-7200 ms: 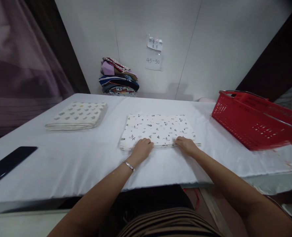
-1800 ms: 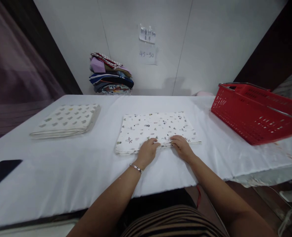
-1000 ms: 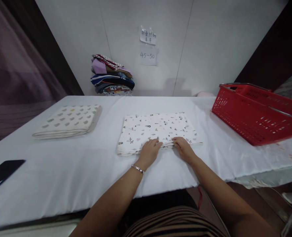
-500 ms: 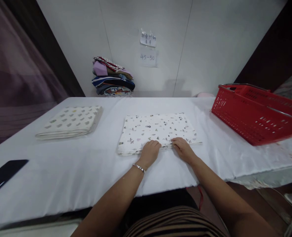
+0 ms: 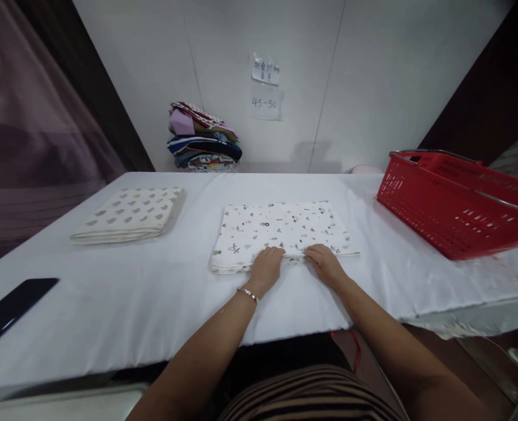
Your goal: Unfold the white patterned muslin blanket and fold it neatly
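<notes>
A white folded cloth (image 5: 280,228) with small scattered prints lies flat in the middle of the table. Both my hands are at its near edge, where several layers show. My left hand (image 5: 266,268) has its fingers closed over the edge, left of centre; a silver bracelet is on that wrist. A short gap to the right, my right hand (image 5: 324,263) grips the same edge, thumb hidden below the fingers. Farther left rests a second folded cloth (image 5: 131,213), cream with grey motifs, touched by neither hand.
A red plastic basket (image 5: 452,204) stands at the table's right side. A dark phone-like slab (image 5: 17,307) lies at the left front. Behind the white-covered table (image 5: 162,316), a pile of folded fabrics (image 5: 204,140) sits against the wall, near paper signs (image 5: 265,104).
Over the last seconds both hands have come closer together along the near edge. The lifted fold between them has flattened. The view has shifted slightly; the cloth stays in place.
</notes>
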Demonstrator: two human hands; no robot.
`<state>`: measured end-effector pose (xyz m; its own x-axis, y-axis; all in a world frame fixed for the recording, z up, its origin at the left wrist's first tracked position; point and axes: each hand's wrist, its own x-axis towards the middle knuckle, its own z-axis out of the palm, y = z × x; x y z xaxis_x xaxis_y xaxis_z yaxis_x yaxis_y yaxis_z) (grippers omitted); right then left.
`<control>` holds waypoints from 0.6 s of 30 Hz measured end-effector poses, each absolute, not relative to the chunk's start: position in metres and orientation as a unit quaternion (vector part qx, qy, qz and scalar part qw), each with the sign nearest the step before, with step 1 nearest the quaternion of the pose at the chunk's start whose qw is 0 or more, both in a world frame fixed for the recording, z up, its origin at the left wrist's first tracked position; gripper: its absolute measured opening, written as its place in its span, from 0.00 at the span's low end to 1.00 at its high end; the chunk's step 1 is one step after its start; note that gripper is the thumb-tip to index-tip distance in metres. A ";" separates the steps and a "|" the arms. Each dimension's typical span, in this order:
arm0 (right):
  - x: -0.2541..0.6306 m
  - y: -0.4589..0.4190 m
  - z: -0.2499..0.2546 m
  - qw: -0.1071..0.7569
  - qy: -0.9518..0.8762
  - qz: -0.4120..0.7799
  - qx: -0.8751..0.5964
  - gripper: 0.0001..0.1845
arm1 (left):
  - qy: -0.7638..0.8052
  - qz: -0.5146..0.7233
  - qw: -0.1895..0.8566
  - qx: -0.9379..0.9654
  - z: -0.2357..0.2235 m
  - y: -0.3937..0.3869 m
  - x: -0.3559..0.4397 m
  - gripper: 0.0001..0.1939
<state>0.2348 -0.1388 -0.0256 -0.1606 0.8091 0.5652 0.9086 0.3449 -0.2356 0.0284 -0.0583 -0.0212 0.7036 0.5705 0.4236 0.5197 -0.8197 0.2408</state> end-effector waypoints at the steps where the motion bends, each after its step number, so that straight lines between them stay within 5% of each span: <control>1: 0.234 -0.139 -0.025 0.311 -0.757 -0.079 -0.569 0.12 | 0.294 0.246 0.051 0.922 -0.020 -0.059 0.028 0.09; 18: 0.227 -0.134 -0.029 0.249 -0.798 -0.091 -0.542 0.14 | 0.325 0.201 -0.040 0.923 -0.027 -0.065 0.028 0.05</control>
<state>0.2270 -0.1343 -0.0291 -0.2892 0.8189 0.4957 0.9092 0.3971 -0.1255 0.0282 -0.0649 -0.0269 0.7074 0.5847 0.3971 0.6170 -0.7849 0.0567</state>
